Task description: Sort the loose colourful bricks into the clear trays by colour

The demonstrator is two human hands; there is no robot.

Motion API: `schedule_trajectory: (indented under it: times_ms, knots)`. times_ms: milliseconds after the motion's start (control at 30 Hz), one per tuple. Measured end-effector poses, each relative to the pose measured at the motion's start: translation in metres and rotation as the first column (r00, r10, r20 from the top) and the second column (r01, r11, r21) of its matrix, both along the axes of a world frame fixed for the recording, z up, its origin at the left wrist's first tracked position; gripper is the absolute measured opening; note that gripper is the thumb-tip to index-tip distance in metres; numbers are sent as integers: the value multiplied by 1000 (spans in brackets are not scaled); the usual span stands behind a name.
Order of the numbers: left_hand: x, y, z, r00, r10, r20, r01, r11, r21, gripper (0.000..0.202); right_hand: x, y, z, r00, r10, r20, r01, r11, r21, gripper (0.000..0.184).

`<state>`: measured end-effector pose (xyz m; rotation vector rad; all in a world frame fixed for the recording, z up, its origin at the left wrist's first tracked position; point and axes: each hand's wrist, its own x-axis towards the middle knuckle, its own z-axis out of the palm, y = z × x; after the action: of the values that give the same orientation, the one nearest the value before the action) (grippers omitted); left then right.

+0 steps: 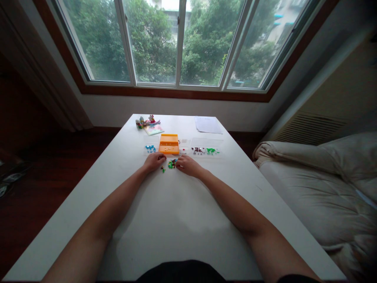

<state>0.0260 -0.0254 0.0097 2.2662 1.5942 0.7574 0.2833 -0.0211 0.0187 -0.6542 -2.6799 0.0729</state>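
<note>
My left hand (154, 161) rests on the white table just below the orange case (169, 150), its fingers curled together. Whatever its fingertips hold is too small to name. Across from it, my right hand (189, 165) has bent, closed fingers touching the edge of a small pile of green, brown and blue pieces (171, 164); I cannot make out what is between them. A few loose green and brown pieces (163, 169) lie left of that pile. The orange case stands unfolded, with tiny light pieces on its lower half.
Clear plastic boxes flank the case: blue pieces (150, 148) at left, brown pieces (198, 150) and green pieces (211, 150) at right. Farther back are small figures (141, 122), a pastel card (153, 129) and white paper sheets (208, 125). A sofa (312, 177) stands to the right.
</note>
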Motion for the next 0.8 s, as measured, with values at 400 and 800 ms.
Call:
schedule_trajectory:
  times_ms: [400,800]
  knots:
    - [-1,0,0,1000,-4,6,4,1000,-4,27,-1,-4,3,999,-46,-28,43,995,-90,8]
    - [-1,-1,2,1000,-4,-10,4,1000,-15,27,-2,-5,4,999,-50,-15,48,994,-102,10]
